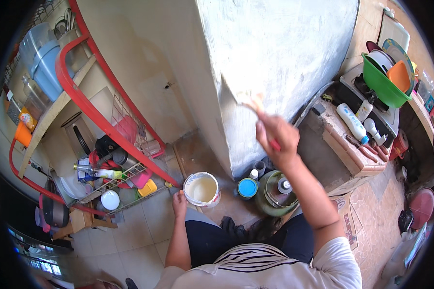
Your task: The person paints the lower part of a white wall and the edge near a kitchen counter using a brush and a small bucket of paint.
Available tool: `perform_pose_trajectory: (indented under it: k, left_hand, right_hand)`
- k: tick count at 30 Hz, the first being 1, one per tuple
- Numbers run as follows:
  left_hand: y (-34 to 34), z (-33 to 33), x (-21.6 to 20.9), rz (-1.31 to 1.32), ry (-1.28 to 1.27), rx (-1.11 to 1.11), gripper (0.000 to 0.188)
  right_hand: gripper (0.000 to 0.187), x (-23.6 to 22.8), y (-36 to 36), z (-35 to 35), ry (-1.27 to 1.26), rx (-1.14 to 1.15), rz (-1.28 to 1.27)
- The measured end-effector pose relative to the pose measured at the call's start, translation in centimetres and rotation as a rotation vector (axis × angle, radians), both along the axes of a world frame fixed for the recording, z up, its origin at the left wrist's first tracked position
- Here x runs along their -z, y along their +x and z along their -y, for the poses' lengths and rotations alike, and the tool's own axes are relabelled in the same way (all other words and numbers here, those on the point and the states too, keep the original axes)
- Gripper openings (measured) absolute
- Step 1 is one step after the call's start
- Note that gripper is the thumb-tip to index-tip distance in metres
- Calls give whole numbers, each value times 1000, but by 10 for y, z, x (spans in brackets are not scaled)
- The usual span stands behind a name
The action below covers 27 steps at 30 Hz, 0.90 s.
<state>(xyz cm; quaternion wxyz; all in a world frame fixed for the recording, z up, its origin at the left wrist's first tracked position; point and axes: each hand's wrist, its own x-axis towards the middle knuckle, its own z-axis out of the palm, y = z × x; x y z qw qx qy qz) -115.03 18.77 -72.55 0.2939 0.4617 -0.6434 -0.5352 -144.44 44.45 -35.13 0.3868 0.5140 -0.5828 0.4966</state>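
Our right hand (280,137) is raised in front of the pale wall (287,53), its grip closed around the red handle of a brush (249,99). The brush head is at the wall's surface, near the wall's outer corner, though blur and glare hide whether the bristles touch. We seem to hold the handle well back so that the head is free to lie flat. Our left hand (179,204) is down by our left knee, its grip closed at the left rim of a bucket (201,189), probably to steady it and keep its opening upward. Pale stuff shows inside. Whether the bucket rests on anything we cannot tell.

On the floor (130,255), at the foot of that wall corner, a blue-topped can (247,188) stands just beside a green gas cylinder (277,192), perhaps tucked there to be out of the way. To our right is a tiled worktop (332,137); red-handled tools (364,148) lie by its near corner, with a white bottle (352,123) on its side behind them. A green basin (386,83) full of dishes sits farther back. To our left leans a red rack (115,132) crowded with kitchenware.
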Motion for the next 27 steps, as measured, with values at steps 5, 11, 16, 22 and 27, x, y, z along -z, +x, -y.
perform_pose_trajectory:
  k: [5,11,16,22,27]
  left_hand:
    - [0,-1,-1,38,21,-3,37]
    - [3,-2,-9,43,16,-7,33]
    - [-4,-2,-5,21,20,15,33]
    - [-12,-6,-13,76,4,61,38]
    - [-9,-4,-10,99,-48,68,41]
  right_hand:
    - [35,129,23,-29,189,-23,224]
    - [21,176,34,-56,347,-28,523]
    - [13,169,14,-54,328,-20,588]
    - [12,70,-30,-38,393,9,533]
    - [11,-40,-30,-37,222,-16,432]
